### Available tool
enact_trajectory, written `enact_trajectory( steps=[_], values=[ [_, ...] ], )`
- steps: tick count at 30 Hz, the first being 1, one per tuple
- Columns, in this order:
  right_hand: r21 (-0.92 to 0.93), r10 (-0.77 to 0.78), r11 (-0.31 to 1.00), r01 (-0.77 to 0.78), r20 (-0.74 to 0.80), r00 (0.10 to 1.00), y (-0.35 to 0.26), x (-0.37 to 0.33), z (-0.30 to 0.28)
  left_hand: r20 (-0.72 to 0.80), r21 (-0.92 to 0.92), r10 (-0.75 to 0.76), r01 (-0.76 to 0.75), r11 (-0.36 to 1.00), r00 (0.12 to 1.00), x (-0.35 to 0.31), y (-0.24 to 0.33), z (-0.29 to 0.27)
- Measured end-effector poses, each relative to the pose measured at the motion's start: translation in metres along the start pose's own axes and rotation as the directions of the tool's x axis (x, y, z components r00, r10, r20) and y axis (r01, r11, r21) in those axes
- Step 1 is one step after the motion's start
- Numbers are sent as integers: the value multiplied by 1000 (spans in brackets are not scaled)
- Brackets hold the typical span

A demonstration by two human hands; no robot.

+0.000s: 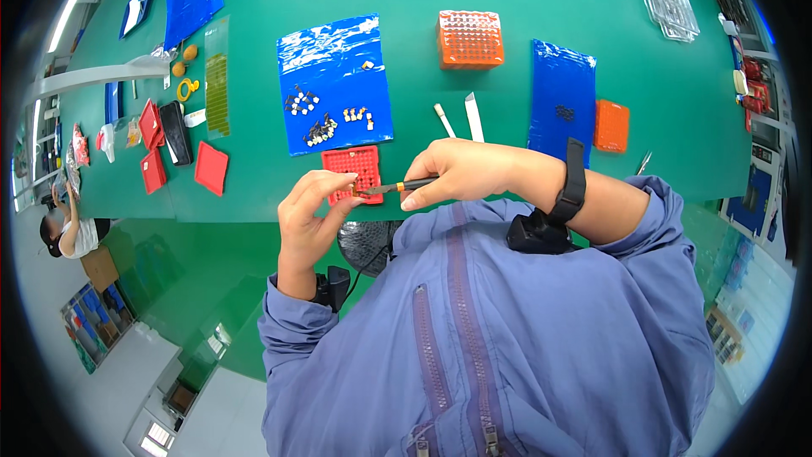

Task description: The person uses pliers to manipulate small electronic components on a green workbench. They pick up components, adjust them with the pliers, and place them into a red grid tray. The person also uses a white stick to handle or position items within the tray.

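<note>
My right hand (463, 171) is closed round a slim black-handled tool (414, 184) with an orange band and a narrow metal tip pointing left. My left hand (306, 210) pinches a tiny gold-coloured piece between thumb and forefinger; its kind is too small to make out. The tool's tip meets or nearly meets that piece. Both hands are over the near part of a red tray with rows of holes (351, 155) at the table's front edge. Just beyond lies a blue sheet (335, 123), bearing small white, black and gold parts (321, 130) in loose groups.
An orange block of holes (470, 41) stands farther back. A white stick (445, 120) and white strip (474, 118) lie nearer. Rightward are another blue sheet (560, 76) and orange tray (611, 126). Red trays (211, 168) and a black case (176, 133) lie left. Another person (78, 233) is far left.
</note>
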State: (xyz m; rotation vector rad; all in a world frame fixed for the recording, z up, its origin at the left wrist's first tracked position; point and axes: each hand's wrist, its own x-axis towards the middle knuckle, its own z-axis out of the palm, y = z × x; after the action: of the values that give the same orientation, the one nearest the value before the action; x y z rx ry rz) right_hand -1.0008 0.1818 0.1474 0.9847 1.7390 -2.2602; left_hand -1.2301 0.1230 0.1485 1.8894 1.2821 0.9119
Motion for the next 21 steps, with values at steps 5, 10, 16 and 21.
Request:
enact_trajectory(
  steps=[5,10,16,21],
  values=[
    [-171,-243,961,218,-140,960,17,8,10,19,-26,-4,4,1000,1000,-3,-9,1],
    [-235,-275,943,233,-162,948,21,11,13,47,-126,-166,170,977,985,-6,-8,2],
    [-171,-117,980,100,-93,989,11,11,10,54,-151,-199,205,967,978,-13,-15,0],
    [-200,-124,974,106,-77,989,9,18,9,21,-130,-264,265,955,964,-22,-22,1]
  ],
)
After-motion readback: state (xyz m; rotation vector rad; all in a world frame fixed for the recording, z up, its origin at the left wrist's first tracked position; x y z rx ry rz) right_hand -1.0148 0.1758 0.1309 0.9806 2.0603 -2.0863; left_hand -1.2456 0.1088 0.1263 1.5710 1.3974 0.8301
